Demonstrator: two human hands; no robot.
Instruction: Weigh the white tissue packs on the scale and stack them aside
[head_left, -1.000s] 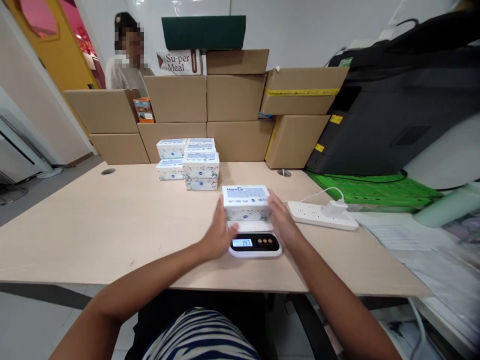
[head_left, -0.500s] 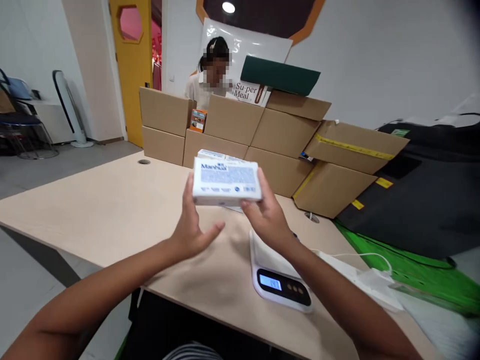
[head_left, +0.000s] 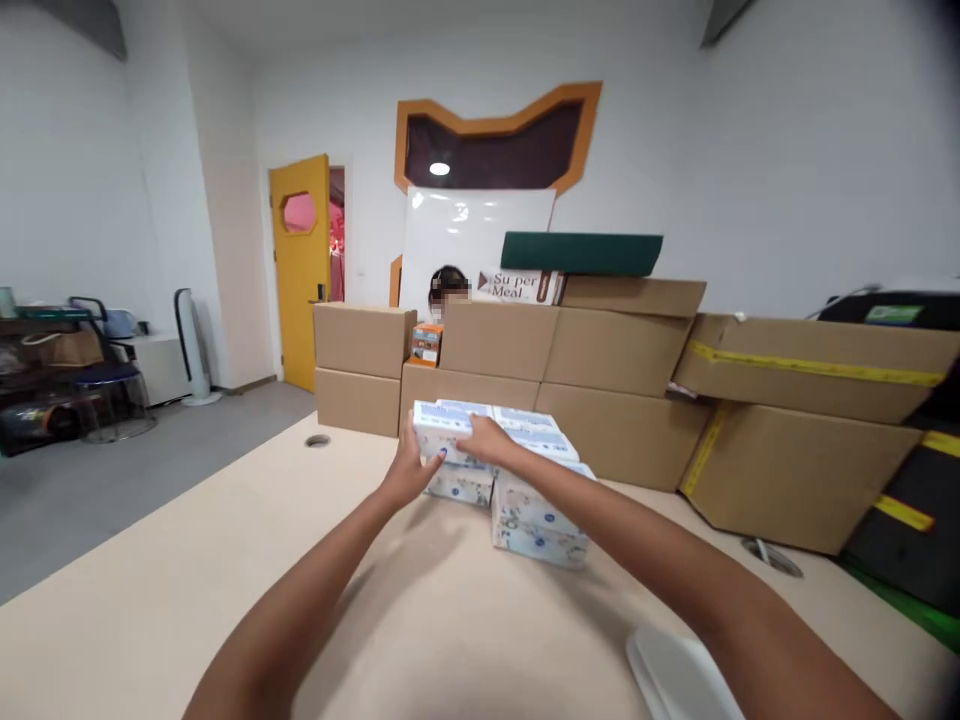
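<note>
A white-and-blue tissue pack (head_left: 439, 435) is between my two hands at the left of a stack of like packs. My left hand (head_left: 409, 470) grips its left end, thumb along the front. My right hand (head_left: 487, 442) closes over its right end. Directly below is another tissue pack (head_left: 457, 487); whether the held one rests on it I cannot tell. To the right, more tissue packs (head_left: 541, 525) with a floral print are piled in layers, partly hidden by my right forearm. A white scale (head_left: 675, 670) lies at the front right, partly under my forearm.
Cardboard boxes (head_left: 495, 340) stand two high along the table's (head_left: 247, 560) far side. On them lie a green box (head_left: 581, 253) and a "Su-per Meal" box (head_left: 517, 287). Behind them is a person (head_left: 448, 285). A cable hole (head_left: 772, 557) sits at the right, another (head_left: 317, 440) at the left.
The tissue pack has moved away from me, from above the table in front of the scale onto or just above the stack. My view has tilted up, and the person behind appears lower.
</note>
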